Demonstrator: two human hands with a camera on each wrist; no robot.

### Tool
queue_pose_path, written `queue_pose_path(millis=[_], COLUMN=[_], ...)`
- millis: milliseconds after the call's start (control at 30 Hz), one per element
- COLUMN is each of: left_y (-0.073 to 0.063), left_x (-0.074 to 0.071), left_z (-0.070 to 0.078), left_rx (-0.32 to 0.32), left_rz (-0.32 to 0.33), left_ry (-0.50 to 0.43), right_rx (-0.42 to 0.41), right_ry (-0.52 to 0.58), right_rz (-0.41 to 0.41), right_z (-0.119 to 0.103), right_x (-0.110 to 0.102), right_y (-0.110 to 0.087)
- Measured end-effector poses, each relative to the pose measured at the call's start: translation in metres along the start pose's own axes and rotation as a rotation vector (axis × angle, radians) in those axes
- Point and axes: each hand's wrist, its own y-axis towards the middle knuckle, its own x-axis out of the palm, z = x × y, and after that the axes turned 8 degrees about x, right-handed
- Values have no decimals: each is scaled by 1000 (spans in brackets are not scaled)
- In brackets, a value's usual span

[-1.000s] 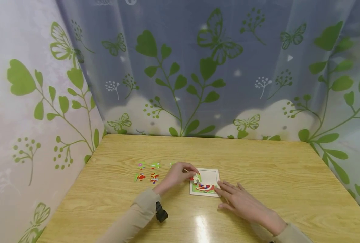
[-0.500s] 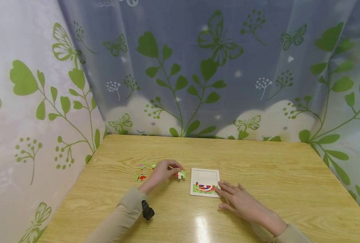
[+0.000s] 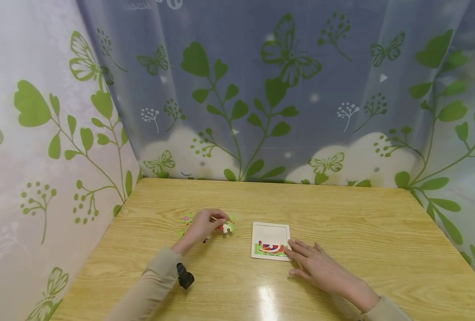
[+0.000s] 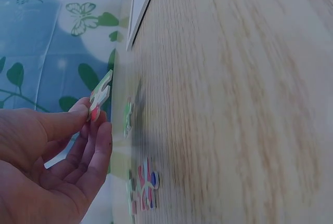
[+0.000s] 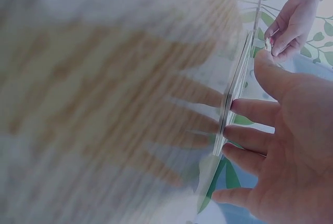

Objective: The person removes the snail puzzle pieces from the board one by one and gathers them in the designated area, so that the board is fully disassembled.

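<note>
The left hand pinches a jigsaw piece between its thumb and fingers, the other fingers bent loosely beneath. The piece, patterned in green, red and cream, juts out past the fingertips on the side toward the right hand, and the left wrist view shows it lifted clear of the table. The right hand grips nothing: its fingers are straight and spread, and their tips touch the near edge of a square puzzle tray. That tray lies flat between the two hands, beside the right fingertips and well apart from the left hand. Along its side nearest the person runs a strip of fitted pieces in red, blue, white and green; the pale base shows bare beyond it.

Loose pieces lie about the left hand: one with a pink spot just beyond it, and a red and blue one on the table below the palm. The hand covers part of this group, so its exact number is hard to tell. Behind the left hand, a black device sits on the cuff of a beige sleeve. Far beyond both hands hangs a blue curtain printed with green leaves and butterflies
</note>
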Motion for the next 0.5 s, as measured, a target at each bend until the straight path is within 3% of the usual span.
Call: queue_pose_path(millis=[267, 500], left_y=[1, 0], left_x=[-5, -4], left_z=[-4, -4], left_rx=[-26, -7], left_rz=[-12, -41], left_ry=[-4, 8], right_rx=[1, 1], right_ry=[4, 10], right_rz=[-2, -4], right_z=[1, 0], right_x=[0, 0], right_y=[0, 0])
